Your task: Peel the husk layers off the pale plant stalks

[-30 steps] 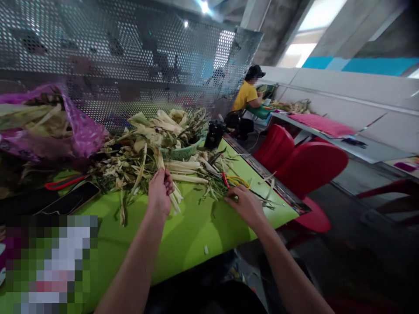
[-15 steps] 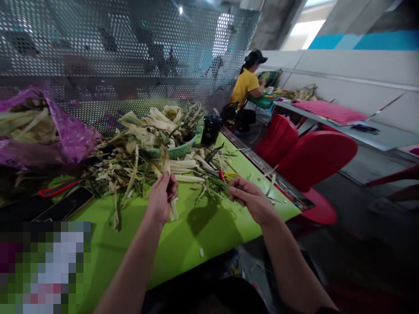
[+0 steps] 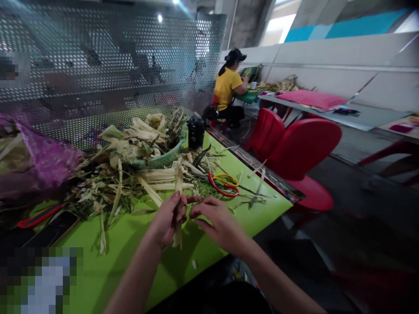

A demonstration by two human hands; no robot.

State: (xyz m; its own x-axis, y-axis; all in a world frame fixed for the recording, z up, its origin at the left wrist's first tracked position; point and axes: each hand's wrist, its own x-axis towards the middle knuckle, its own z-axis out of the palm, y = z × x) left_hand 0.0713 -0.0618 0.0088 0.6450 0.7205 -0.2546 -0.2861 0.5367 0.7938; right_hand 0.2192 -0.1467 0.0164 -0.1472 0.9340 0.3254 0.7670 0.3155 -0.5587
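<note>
My left hand (image 3: 172, 218) is closed around a pale dried husk strip (image 3: 178, 179), which stands up above the fist and hangs out below it. Close to its right, my right hand (image 3: 219, 222) has its thumb apart from its curled fingers, and no object shows in it. The fingertips reach toward the strip; whether they touch the left fingers I cannot tell. Scissors with red and yellow handles (image 3: 225, 185) lie just beyond the right hand. Behind them, a green basket (image 3: 163, 160) holds a heap of dried husks (image 3: 137, 135).
Husk scraps (image 3: 94, 185) spread over the green table (image 3: 131, 257). A purple bag (image 3: 49, 148), a phone (image 3: 55, 229) and a red-edged tool (image 3: 39, 217) are at left. A black cup (image 3: 195, 131) stands by the basket. Red chairs (image 3: 301, 148) stand right; a person in yellow (image 3: 227, 87) sits beyond.
My right hand has moved left to beside the husk strip, its thumb and fingers parting. The scissors show more fully now. The view has shifted to the right.
</note>
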